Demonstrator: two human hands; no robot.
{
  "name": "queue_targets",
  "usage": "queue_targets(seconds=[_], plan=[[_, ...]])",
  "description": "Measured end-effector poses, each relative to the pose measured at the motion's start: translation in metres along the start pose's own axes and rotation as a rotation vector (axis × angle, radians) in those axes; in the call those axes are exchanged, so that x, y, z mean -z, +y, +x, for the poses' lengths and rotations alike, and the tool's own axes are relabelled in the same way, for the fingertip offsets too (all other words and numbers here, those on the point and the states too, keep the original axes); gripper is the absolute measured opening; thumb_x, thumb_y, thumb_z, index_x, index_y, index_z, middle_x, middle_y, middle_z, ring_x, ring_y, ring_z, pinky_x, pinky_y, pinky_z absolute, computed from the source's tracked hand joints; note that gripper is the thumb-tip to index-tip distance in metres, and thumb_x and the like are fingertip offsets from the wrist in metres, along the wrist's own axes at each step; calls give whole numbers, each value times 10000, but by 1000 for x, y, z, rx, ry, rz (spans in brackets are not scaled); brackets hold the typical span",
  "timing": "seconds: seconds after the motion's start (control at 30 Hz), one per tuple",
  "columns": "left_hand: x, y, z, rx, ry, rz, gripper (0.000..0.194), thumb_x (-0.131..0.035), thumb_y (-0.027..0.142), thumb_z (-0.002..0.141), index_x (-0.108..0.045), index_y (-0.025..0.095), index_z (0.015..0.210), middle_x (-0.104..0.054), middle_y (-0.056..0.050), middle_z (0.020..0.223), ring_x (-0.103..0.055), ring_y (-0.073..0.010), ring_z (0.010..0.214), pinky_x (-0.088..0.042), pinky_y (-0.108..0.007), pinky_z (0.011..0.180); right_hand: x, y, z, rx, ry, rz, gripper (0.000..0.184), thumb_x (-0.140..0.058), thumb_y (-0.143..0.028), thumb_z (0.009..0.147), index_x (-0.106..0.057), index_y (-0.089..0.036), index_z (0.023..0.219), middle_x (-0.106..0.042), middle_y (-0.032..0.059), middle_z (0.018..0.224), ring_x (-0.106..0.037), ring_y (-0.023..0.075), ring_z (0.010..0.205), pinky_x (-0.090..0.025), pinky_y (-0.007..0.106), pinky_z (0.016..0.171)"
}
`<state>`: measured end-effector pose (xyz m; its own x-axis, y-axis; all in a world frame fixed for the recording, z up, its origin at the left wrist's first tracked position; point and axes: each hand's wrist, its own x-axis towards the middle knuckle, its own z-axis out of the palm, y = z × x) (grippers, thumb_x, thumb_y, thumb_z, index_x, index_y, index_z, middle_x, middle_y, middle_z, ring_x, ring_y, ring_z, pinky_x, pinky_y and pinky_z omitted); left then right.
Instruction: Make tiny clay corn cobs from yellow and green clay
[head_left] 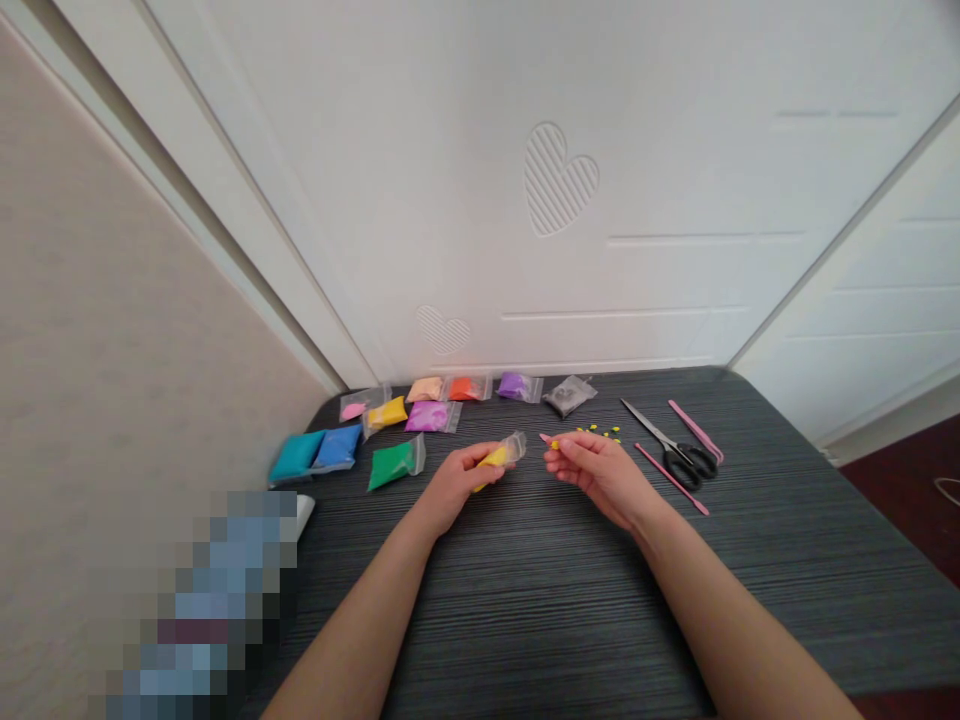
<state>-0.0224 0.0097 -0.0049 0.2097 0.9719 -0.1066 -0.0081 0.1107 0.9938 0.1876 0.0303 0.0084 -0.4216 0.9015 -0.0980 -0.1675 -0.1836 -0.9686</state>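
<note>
The left hand (451, 484) is closed around a yellow bag (493, 459) just above the dark tabletop (480, 600). Its grip shuts softly on the bag's sides, with the clear end poking out toward the other hand. It is best to hold it gently, since a hard squeeze could push the soft stuff out.

The right hand (600, 472) has its thumb and finger pinched shut on a small yellow piece (556, 445). A light pinch works best, because pressing hard could squash it. A pink tip (545, 438) shows just beside the piece, but I cannot tell if the hand holds it.

To the right lie a thin pink stick (673, 481) and the scissors (676, 449). Their blades point away, so the hand should keep clear of them. Farther off are tiny yellow and green bits (615, 430). They could stick to a sleeve or roll, so slow moves help. At the back sit a gray bag (570, 396) and a purple bag (514, 386).
</note>
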Motion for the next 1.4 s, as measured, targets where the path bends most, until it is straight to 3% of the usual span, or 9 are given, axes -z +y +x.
queue_targets(seconds=[0.27, 0.47, 0.7, 0.97, 1.03, 1.17, 1.4], plan=[[2, 0, 1, 3, 77, -225, 281, -616, 241, 681, -628, 110, 928, -641, -83, 862, -501, -118, 675, -376, -257, 658, -5, 3, 0, -2, -12, 32, 242, -675, -357, 653, -515, -180, 694, -623, 7, 768, -584, 103, 682, -455, 261, 670], [4, 3, 3, 10, 81, -328, 265, -594, 279, 728, -609, 104, 927, -646, -107, 884, -542, -131, 682, -405, -275, 661, -9, 12, 4, 76, -2, -182, 227, -662, -337, 663, -589, -202, 830, -583, -23, 700, -535, 107, 643, -419, 255, 646], [6, 0, 4, 33, 86, -421, 273, -585, 257, 739, -591, 108, 967, -651, -96, 887, -553, -116, 683, -420, -253, 664, -10, 19, 5, 55, -49, -379, 214, -606, -391, 708, -585, -180, 682, -566, -25, 588, -514, 105, 549, -412, 246, 553], [6, -2, 5, 66, 57, -497, 263, -516, 300, 789, -571, 86, 932, -657, -129, 884, -563, -127, 654, -427, -263, 624, -9, 24, 3, 139, -75, -584, 220, -444, -335, 827, -547, -212, 977, -645, 9, 814, -603, 125, 722, -465, 284, 677], [4, -2, 4, 83, 41, -513, 270, -488, 324, 805, -561, 86, 908, -658, -145, 876, -563, -131, 633, -424, -263, 590, -9, 23, 1, 172, -69, -689, 206, -411, -322, 844, -556, -231, 959, -627, -12, 730, -582, 125, 660, -445, 285, 642], [3, -1, 4, 98, 26, -521, 265, -484, 329, 809, -542, 94, 916, -651, -145, 877, -567, -127, 618, -421, -245, 541, -12, 24, -2, 236, -84, -871, 105, -534, -315, 776, -572, -230, 825, -589, -26, 644, -524, 131, 599, -379, 270, 569], [5, -6, 7, 71, 63, -422, 263, -469, 338, 842, -527, 113, 966, -582, -47, 850, -554, -98, 651, -453, -223, 530, -13, 14, -6, 363, -145, -965, 102, -603, -290, 732, -619, -224, 809, -580, 4, 779, -527, 139, 747, -406, 278, 684]])
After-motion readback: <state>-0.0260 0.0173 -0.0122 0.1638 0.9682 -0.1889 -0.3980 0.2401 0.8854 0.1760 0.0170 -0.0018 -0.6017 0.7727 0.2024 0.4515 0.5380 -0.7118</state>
